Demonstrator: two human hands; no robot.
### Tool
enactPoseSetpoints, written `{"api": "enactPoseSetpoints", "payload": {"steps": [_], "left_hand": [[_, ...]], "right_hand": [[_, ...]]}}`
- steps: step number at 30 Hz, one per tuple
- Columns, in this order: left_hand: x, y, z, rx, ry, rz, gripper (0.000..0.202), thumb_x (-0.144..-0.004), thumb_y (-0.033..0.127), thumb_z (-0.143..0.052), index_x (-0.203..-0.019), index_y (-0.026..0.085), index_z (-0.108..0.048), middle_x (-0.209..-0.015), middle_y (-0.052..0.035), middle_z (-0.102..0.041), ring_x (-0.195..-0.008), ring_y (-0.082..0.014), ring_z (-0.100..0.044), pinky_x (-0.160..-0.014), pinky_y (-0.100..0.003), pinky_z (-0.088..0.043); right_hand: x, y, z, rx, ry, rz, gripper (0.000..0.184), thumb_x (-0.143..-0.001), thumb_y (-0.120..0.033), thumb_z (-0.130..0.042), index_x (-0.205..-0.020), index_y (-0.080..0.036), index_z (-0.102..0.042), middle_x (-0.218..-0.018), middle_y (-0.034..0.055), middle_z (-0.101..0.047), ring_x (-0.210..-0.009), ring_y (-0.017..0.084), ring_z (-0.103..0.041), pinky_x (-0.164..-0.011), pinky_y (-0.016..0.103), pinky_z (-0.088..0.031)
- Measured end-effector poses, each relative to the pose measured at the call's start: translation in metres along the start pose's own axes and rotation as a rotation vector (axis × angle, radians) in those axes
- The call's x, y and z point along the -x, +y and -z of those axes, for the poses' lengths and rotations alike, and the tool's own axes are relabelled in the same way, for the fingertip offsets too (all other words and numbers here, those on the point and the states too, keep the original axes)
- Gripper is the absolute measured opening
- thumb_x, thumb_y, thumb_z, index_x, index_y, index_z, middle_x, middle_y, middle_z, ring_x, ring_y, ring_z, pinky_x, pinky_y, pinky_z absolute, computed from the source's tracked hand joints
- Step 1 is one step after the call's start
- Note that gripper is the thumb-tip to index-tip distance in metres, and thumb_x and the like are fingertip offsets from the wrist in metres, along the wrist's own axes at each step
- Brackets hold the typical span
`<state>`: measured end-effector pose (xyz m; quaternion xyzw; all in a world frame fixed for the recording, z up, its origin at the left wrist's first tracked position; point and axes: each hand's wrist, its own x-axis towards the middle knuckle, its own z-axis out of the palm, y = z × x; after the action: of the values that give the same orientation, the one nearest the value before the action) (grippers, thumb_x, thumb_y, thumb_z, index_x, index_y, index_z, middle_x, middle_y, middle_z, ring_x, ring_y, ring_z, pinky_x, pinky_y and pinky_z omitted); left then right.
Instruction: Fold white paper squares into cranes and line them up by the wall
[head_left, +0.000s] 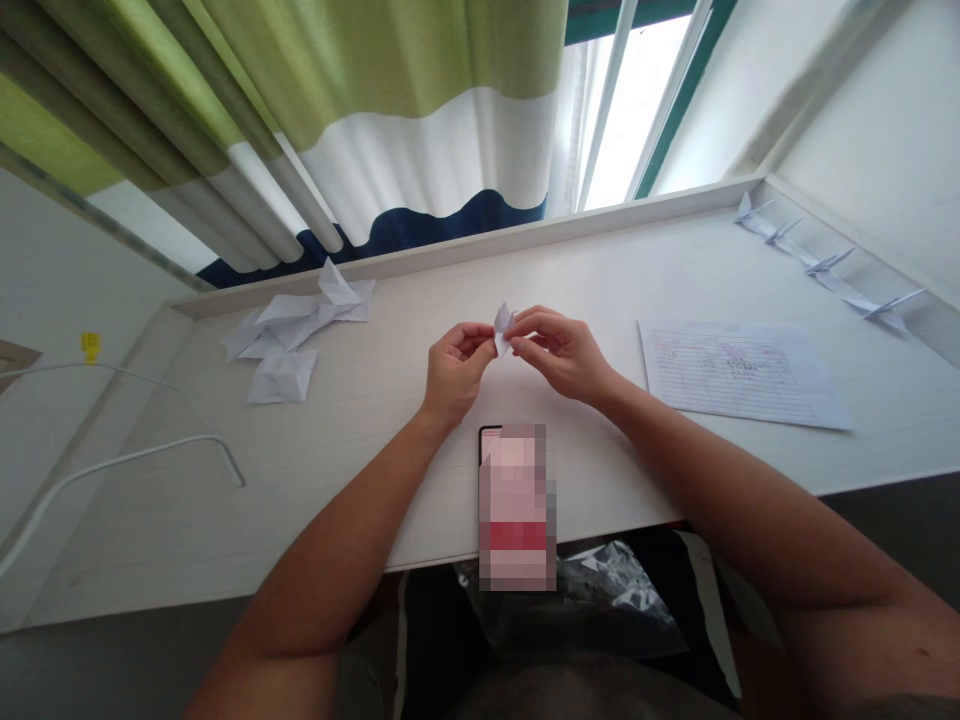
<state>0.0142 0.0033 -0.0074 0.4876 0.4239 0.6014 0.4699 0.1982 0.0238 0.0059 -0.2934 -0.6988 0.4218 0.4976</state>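
Sharply creased white paper (503,330) points upward between left hand (454,372) and right hand (559,352).

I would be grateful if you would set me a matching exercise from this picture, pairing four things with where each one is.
Things:
1. Small folded paper
2. Row of paper cranes
3. Printed ruled sheet
4. Phone

Places:
A. Lying flat to the right of the hands
B. Lined up along the far right edge of the desk
C. Lying across the desk's front edge
D. Pinched between the left hand and right hand

Pairs: 1-D, 2-B, 3-A, 4-C
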Motion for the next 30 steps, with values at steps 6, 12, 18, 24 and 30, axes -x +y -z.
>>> {"api": "enactPoseSetpoints", "payload": {"steps": [6,12,18,24,30], "left_hand": [[0.0003,0.0005,-0.0009,0.036,-0.089,0.042,0.035,-0.079,0.045,-0.097,-0.094,0.020,-0.078,-0.088,-0.0016,-0.079,-0.078,-0.0135,-0.072,-0.082,-0.033,-0.063],[-0.0003,-0.0004,0.0010,0.033,-0.115,0.054,0.042,-0.074,0.049,-0.102,-0.095,0.020,-0.079,-0.093,-0.0037,-0.081,-0.082,-0.0141,-0.072,-0.084,-0.032,-0.062],[-0.0019,-0.0032,0.0027,0.015,-0.125,0.040,0.043,-0.078,0.055,-0.099,-0.096,0.021,-0.079,-0.093,-0.0033,-0.080,-0.082,-0.0146,-0.071,-0.083,-0.032,-0.062],[-0.0014,-0.0036,0.0019,0.031,-0.102,-0.018,0.043,-0.082,0.047,-0.099,-0.104,0.022,-0.073,-0.091,-0.0016,-0.078,-0.084,-0.0144,-0.072,-0.087,-0.032,-0.061],[-0.0011,-0.0063,0.0026,-0.058,-0.142,-0.022,0.041,-0.087,0.051,-0.093,-0.112,0.021,-0.078,-0.098,-0.0039,-0.082,-0.088,-0.0153,-0.072,-0.086,-0.032,-0.060]], "right_hand": [[-0.0016,0.0065,-0.0030,-0.071,0.082,-0.089,0.037,-0.084,-0.055,-0.092,-0.092,-0.025,-0.071,-0.091,0.0016,-0.075,-0.083,0.020,-0.071,-0.085,0.045,-0.065],[-0.0001,0.0034,0.0007,-0.035,0.062,-0.051,0.043,-0.087,-0.047,-0.090,-0.121,-0.030,-0.070,-0.093,-0.0009,-0.072,-0.087,0.019,-0.071,-0.083,0.039,-0.064],[-0.0001,0.0025,0.0034,0.010,0.021,-0.011,0.030,-0.092,-0.045,-0.085,-0.114,-0.028,-0.076,-0.107,0.0025,-0.078,-0.091,0.020,-0.071,-0.083,0.041,-0.064],[-0.0018,0.0053,-0.0010,-0.105,-0.004,-0.136,0.038,-0.085,-0.057,-0.092,-0.098,-0.025,-0.077,-0.096,0.0036,-0.079,-0.088,0.021,-0.074,-0.087,0.044,-0.064],[-0.0028,0.0108,0.0015,0.067,0.034,-0.098,0.039,-0.089,-0.063,-0.086,-0.091,-0.025,-0.078,-0.099,0.0051,-0.077,-0.094,0.023,-0.073,-0.090,0.046,-0.063]]}}
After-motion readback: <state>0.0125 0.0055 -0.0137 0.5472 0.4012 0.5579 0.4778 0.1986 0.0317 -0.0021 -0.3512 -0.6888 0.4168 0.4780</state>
